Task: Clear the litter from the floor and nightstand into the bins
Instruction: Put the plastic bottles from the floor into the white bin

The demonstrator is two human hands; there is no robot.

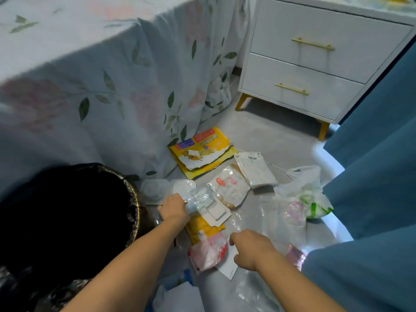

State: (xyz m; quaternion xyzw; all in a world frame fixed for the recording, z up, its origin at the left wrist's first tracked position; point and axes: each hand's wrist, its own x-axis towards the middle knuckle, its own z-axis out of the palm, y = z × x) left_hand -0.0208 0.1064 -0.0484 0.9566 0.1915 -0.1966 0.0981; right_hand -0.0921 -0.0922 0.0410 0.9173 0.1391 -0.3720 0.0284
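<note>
While I crouch over the litter, my left hand (174,208) grips a clear blister pack (202,202) just beside the rim of the bin (132,199), which stands at my left lined with a black bag. My right hand (249,248) hangs lower, fingers curled down onto a white card (229,266) that lies under a red and white wrapper (208,251); it looks to be pinching the card's edge, though the fingertips are hidden and I can't be sure. Between my hands lies a yellow packet (200,228), partly under the blister pack's backing. Beyond it a rice cracker bag (229,188) rests on the floor (270,134), touching a white pouch (254,170). Farther back, against the hanging bedsheet (101,86), sits a torn yellow box (202,149), flattened. To the right a thin plastic bag (308,190) with something green and white inside lies near the blue curtain (371,154), and a sheet of clear film (270,217) spreads across the floor in front of it. A round clear lid (155,188) lies just behind the bin. The nightstand (315,59) stands in the far corner, white with gold handles and legs, both drawers closed; its top is barely in view and blurred
</note>
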